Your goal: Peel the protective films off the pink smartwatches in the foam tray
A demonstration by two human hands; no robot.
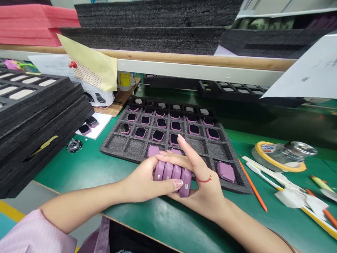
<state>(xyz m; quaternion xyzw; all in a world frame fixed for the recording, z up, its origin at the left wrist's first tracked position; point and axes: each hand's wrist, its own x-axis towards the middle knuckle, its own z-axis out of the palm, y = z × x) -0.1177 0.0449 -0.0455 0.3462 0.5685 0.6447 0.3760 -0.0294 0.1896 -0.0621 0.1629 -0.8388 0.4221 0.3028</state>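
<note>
Left hand: fingers wrap the near side of a row of four mauve watch cases.
Right hand: fingers clasp the same row from above; a red string circles the hand.
Beyond the fingers: a black foam tray holding watch cases, on a green desk.
Right of the fingers: an orange pencil, a tape roll.
Left of the fingers: stacked foam trays.

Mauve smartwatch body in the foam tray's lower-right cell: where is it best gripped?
Pinch the mauve smartwatch body by two opposite side edges, coming from above with the right hand, the nearer hand. It lies flat and alone in its cell of the foam tray, with no dark screen showing, so its edges look easiest to reach from overhead.
</note>
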